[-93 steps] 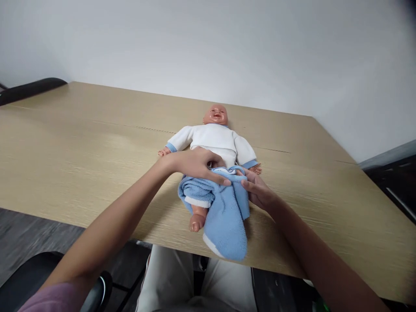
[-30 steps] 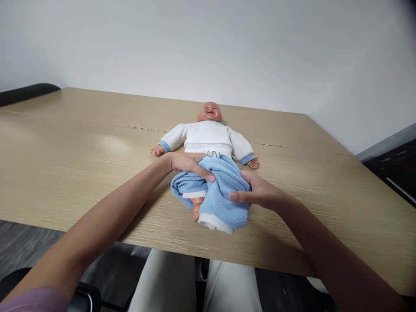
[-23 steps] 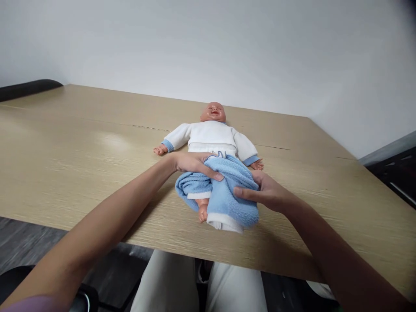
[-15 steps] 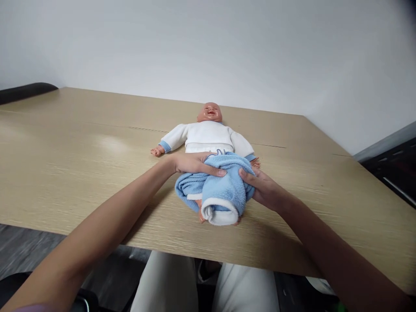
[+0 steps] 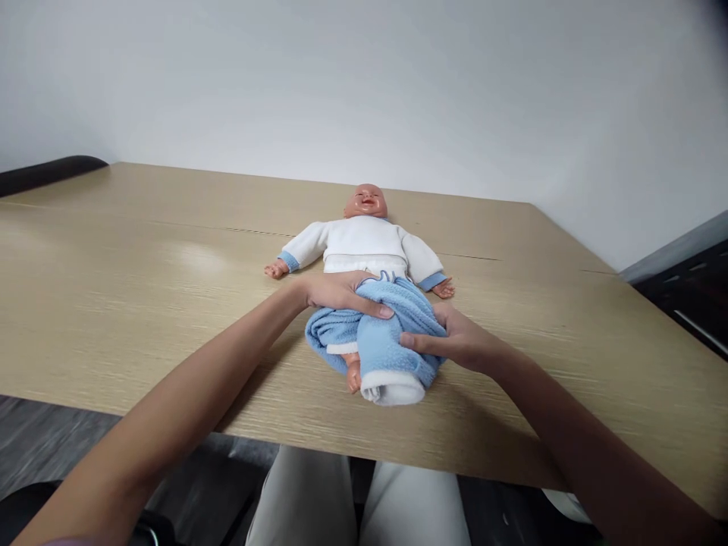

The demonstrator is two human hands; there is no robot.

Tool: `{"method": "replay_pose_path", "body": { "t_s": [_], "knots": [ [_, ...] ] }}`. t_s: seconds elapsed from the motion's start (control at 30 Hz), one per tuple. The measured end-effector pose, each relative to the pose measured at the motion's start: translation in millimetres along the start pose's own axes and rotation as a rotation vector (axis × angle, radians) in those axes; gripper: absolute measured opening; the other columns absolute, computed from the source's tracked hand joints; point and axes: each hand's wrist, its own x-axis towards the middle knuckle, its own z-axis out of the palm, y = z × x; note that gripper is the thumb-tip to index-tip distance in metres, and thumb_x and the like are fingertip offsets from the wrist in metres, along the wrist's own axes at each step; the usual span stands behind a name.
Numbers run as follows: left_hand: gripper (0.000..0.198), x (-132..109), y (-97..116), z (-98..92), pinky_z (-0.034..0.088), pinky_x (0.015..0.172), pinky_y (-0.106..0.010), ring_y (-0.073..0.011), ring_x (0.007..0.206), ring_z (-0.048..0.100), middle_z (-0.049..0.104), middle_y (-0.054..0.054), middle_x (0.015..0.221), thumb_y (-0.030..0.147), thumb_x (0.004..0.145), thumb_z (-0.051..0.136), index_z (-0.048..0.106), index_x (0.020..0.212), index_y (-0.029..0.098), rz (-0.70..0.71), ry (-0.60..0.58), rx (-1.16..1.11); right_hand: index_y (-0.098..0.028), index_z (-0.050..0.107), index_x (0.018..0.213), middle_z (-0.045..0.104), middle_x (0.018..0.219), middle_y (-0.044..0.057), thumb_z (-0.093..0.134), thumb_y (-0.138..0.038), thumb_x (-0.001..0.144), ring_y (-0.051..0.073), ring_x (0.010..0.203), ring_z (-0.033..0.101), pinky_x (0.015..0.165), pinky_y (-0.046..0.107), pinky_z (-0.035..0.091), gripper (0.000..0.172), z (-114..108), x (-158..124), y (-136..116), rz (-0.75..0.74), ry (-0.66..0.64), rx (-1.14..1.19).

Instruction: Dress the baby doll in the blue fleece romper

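A baby doll (image 5: 365, 236) in a white top with blue cuffs lies on its back, its head toward the wall. Blue fleece doll pants (image 5: 390, 341) with white hems are bunched over its legs. My left hand (image 5: 346, 293) grips the pants near the waist, thumb on top of the cloth. At the right side of the pants, my right hand (image 5: 455, 337) holds the fabric between thumb and fingers. One bare doll foot (image 5: 353, 374) shows below the left leg's hem; the other foot is hidden by the right pant leg.
The doll lies on a wooden table (image 5: 171, 303) with its front edge close to my lap. A pale wall (image 5: 364, 91) stands behind. A black object (image 5: 51, 173) is at the far left, and a dark rack-like object (image 5: 688, 303) at the right.
My right hand has shifted down along the pants, its thumb now lower on the right leg. The right hem has moved slightly nearer to me, and more of the left doll foot shows.
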Motion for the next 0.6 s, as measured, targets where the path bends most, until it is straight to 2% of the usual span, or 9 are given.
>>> {"method": "replay_pose_path", "body": {
  "t_s": [0.07, 0.13, 0.23, 0.3, 0.37, 0.43, 0.5, 0.6],
  "knots": [
    [0.052, 0, -3, -4.2, 0.055, 0.108, -0.038, -0.0263, 0.118, 0.074, 0.082, -0.005, 0.123, 0.053, 0.083, 0.088, 0.079, 0.125, 0.023, 0.004, -0.032, 0.011, -0.019, 0.079, 0.115, 0.081, 0.106, 0.006, 0.093, -0.054, 0.080, 0.024, 0.095, 0.074, 0.081, 0.032, 0.061, 0.051, 5, 1, -3, -0.007, 0.037, 0.131],
    [0.058, -1, -6, -8.3, 0.057, 0.103, -0.036, -0.0262, 0.113, 0.075, 0.083, -0.003, 0.118, 0.051, 0.074, 0.095, 0.079, 0.123, 0.023, 0.007, -0.086, 0.004, -0.021, 0.077, 0.124, 0.081, 0.109, 0.007, 0.090, -0.059, 0.083, 0.024, 0.095, 0.074, 0.081, 0.032, 0.061, 0.058, 10, 2, -4, -0.036, 0.101, 0.308],
    [0.071, -1, -8, -10.5, 0.059, 0.097, -0.034, -0.0262, 0.107, 0.076, 0.083, -0.001, 0.112, 0.041, 0.058, 0.104, 0.079, 0.122, 0.024, -0.005, -0.153, -0.008, -0.022, 0.075, 0.126, 0.079, 0.098, 0.005, 0.087, -0.062, 0.085, 0.020, 0.082, 0.071, 0.074, 0.029, 0.059, 0.059, 13, 5, -5, -0.031, 0.152, 0.475],
    [0.071, -1, -7, -9.4, 0.059, 0.098, -0.033, -0.0257, 0.108, 0.076, 0.083, -0.001, 0.113, 0.037, 0.060, 0.103, 0.078, 0.125, 0.024, -0.015, -0.163, -0.014, -0.022, 0.076, 0.121, 0.076, 0.088, 0.001, 0.087, -0.061, 0.086, 0.016, 0.074, 0.066, 0.070, 0.026, 0.057, 0.053, 14, 6, -4, -0.017, 0.145, 0.509],
    [0.070, -2, -6, -7.8, 0.059, 0.100, -0.033, -0.0257, 0.109, 0.076, 0.083, -0.002, 0.115, 0.038, 0.066, 0.100, 0.076, 0.130, 0.025, -0.010, -0.169, -0.035, -0.021, 0.078, 0.113, 0.074, 0.086, 0.000, 0.086, -0.057, 0.089, 0.015, 0.074, 0.065, 0.070, 0.024, 0.057, 0.044, 12, 4, -5, -0.014, 0.123, 0.494],
    [0.070, -2, -5, -7.1, 0.059, 0.102, -0.033, -0.0256, 0.110, 0.076, 0.083, -0.002, 0.114, 0.041, 0.073, 0.096, 0.073, 0.137, 0.024, 0.001, -0.170, -0.053, -0.020, 0.078, 0.109, 0.077, 0.093, 0.003, 0.084, -0.056, 0.091, 0.016, 0.080, 0.069, 0.072, 0.024, 0.058, 0.040, 8, 1, -5, -0.002, 0.066, 0.436],
    [0.064, -2, -5, -7.5, 0.058, 0.104, -0.033, -0.0254, 0.111, 0.075, 0.083, -0.002, 0.112, 0.043, 0.077, 0.093, 0.074, 0.134, 0.022, 0.017, -0.164, -0.053, -0.020, 0.076, 0.117, 0.079, 0.103, 0.007, 0.080, -0.061, 0.092, 0.020, 0.083, 0.073, 0.071, 0.028, 0.060, 0.048, 4, -3, -5, 0.033, -0.055, 0.384],
    [0.042, 0, -7, -8.9, 0.056, 0.103, -0.031, -0.0258, 0.109, 0.074, 0.082, -0.003, 0.104, 0.040, 0.075, 0.092, 0.079, 0.108, 0.018, 0.059, -0.167, -0.043, -0.019, 0.073, 0.128, 0.079, 0.104, 0.010, 0.079, -0.075, 0.086, 0.024, 0.082, 0.076, 0.065, 0.031, 0.061, 0.070, -2, -8, -2, 0.063, -0.233, 0.322]
  ]
}}
